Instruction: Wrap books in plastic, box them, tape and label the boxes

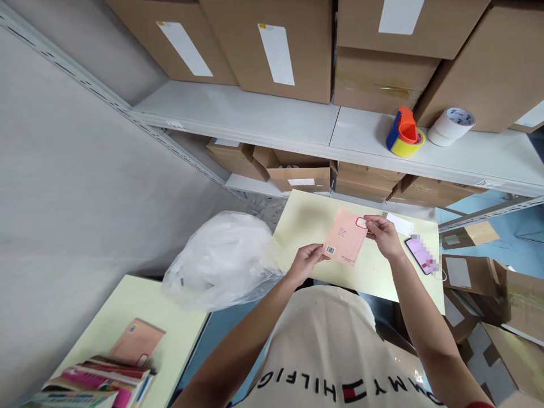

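Observation:
A thin pink book [346, 238] with a barcode and a red-bordered label is held up in front of me, over the pale yellow table [391, 272]. My left hand [306, 262] pinches its lower-left edge near the barcode. At the upper-right corner, beside the label, my right hand [383, 233] grips it between thumb and fingers. Beyond that hand lies a white card [399, 224], partly covered. A phone [421, 255] with a lit screen rests to the right of it.
At left, a second table [170, 334] bears another pink book [138, 341] and a pile of books [93, 385]. A large clear plastic bag [221, 255] bulges between the tables. The shelf [263, 110] ahead holds cartons [280, 51], a tape dispenser [406, 136] and tape rolls [450, 126]. More cartons [501, 351] stand right.

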Demonstrator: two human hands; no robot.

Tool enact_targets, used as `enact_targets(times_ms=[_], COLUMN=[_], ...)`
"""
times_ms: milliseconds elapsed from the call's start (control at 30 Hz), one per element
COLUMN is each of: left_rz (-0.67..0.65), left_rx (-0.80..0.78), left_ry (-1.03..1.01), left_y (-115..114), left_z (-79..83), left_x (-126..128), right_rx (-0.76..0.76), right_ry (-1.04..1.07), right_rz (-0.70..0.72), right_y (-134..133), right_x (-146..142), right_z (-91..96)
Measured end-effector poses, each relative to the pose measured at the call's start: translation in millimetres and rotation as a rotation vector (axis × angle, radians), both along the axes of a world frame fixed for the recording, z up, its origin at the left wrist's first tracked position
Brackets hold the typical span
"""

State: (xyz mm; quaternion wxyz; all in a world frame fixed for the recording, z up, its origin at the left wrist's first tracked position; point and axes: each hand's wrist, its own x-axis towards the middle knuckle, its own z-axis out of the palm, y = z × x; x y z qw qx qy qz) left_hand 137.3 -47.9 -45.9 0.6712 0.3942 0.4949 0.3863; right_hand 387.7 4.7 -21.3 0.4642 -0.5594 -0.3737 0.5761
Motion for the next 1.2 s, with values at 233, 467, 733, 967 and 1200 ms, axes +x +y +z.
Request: enact_targets(times_ms=[233, 467, 733, 967, 1200], left_rz=[0.009, -0.002, 0.050, 0.037, 0.208], left_rx=[0.017, -0.102, -0.027, 0.355, 0.176], left_ry=[0.081, -0.053, 0.197, 0.429, 0.326], left_y=[-5.7, -12.4, -1.9, 8.0, 10.0], left_z=[-4.2, -0.7, 3.6, 29.2, 15.1], left_x=[-4.6, 6.5, 14.0, 20.4, 19.0], right_rx=[0.045, 0.314, 0.326, 0.234, 0.115], right_ry=[-0.004, -0.074, -0.179, -0.123, 0.034], right_rz=[0.076, 0.252, 0.324, 0.355, 0.279], right_y=[-3.6, 3.0, 17.5, 24.7, 29.5], right_x=[3.6, 7.7, 14.3, 3.2, -5.6], right_z=[0.7, 8.7, 15.0, 10.9, -5.7])
